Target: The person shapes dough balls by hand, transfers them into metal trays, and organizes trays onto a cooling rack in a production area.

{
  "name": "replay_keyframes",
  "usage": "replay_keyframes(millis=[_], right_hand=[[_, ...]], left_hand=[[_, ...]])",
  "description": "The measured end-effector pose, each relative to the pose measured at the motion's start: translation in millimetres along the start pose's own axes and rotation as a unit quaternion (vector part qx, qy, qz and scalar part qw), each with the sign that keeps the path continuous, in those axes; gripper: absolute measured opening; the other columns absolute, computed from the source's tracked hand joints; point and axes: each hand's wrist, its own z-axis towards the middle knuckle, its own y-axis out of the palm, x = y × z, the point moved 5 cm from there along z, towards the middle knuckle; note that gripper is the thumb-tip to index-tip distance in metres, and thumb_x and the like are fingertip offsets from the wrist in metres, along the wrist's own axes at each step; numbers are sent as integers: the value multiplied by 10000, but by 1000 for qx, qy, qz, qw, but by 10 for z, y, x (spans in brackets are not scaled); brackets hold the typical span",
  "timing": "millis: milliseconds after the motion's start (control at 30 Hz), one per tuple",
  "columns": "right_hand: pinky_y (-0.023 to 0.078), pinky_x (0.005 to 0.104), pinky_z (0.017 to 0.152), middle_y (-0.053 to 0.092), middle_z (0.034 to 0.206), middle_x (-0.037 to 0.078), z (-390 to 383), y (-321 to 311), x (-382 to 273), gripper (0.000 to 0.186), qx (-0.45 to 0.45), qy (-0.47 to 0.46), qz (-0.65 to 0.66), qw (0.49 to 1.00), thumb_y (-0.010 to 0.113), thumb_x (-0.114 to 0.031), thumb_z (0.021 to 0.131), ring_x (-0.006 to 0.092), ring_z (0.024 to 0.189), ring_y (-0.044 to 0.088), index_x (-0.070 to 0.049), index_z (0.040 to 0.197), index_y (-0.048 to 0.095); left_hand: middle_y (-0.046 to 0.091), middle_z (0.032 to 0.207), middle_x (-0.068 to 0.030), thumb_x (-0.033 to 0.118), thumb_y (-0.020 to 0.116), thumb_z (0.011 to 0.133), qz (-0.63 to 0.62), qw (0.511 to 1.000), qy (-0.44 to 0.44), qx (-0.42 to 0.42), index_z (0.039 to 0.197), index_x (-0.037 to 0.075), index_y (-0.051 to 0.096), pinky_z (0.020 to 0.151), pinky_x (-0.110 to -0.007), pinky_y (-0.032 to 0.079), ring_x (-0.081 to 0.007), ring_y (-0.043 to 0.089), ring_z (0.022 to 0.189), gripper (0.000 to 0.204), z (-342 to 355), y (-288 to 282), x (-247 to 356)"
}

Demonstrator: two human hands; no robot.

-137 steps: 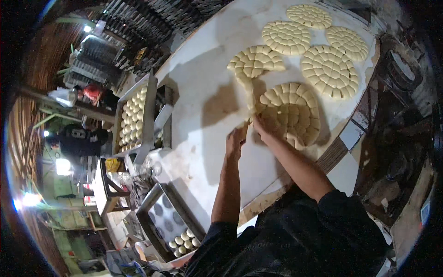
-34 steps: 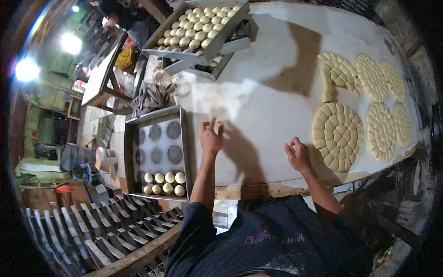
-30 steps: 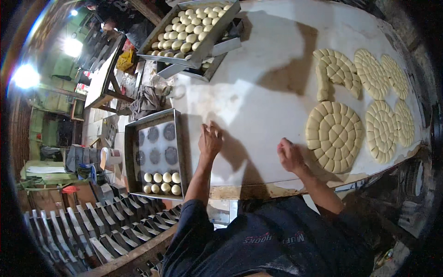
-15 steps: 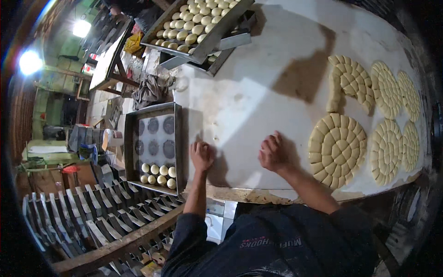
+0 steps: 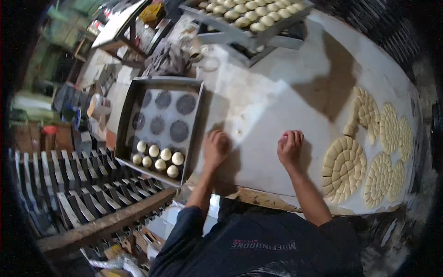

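- Rightward of the right hand [image 5: 290, 147], apart from it, lies a round disc of pale, segmented dough [image 5: 344, 168], right of centre, its longer axis running up the frame.
- The left hand [image 5: 217, 147], farther off, sits beside the grey rectangular metal tray [image 5: 192, 134], lower left.
- Both hands are curled; contents cannot be told.

Near-black T-shirt [image 5: 258, 256] here, pale block lettering [image 5: 272, 245] across it, a small red marking [image 5: 245, 241] alongside, whitish streaks [image 5: 272, 270] by the view's lower edge! Left sleeve [image 5: 184, 231] short, bluish; right sleeve [image 5: 344, 231] short, darker; left hand [image 5: 217, 147] and right hand [image 5: 290, 146] bare.
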Motion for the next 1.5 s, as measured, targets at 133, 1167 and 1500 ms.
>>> replay_keyframes(millis=[133,1167,1500], right_hand=[[420,543,1019,615,1048,161,-376,-5,-632,95,-66,50,10,997,598,-72,876,421,1124,552,-25,959,591],[487,485,954,660,1009,136,894,1043,-2850,203,-96,-132,257,952,739,-92,772,342,1046,612,-37,951,662],[515,350,783,641,886,103,-1204,-1875,937,140,338,266,63,900,699,-50,822,245,821,638,-32,939,623]], left_hand=[[646,1114,-188,94,605,862,-197,965,-83,-155,1105,74,659,930,-429,477,-358,591,1057,249,-540,423,-4],[622,1204,-178,48,697,822,122,981,-143,39,1282,56,604,966,-481,447,-380,592,1120,469,-5,-2893,-1201],[700,1143,-118,255,795,866,-345,776,14,-528,1265,18,626,824,-365,550,-223,688,940,495,806,2134,1919]])
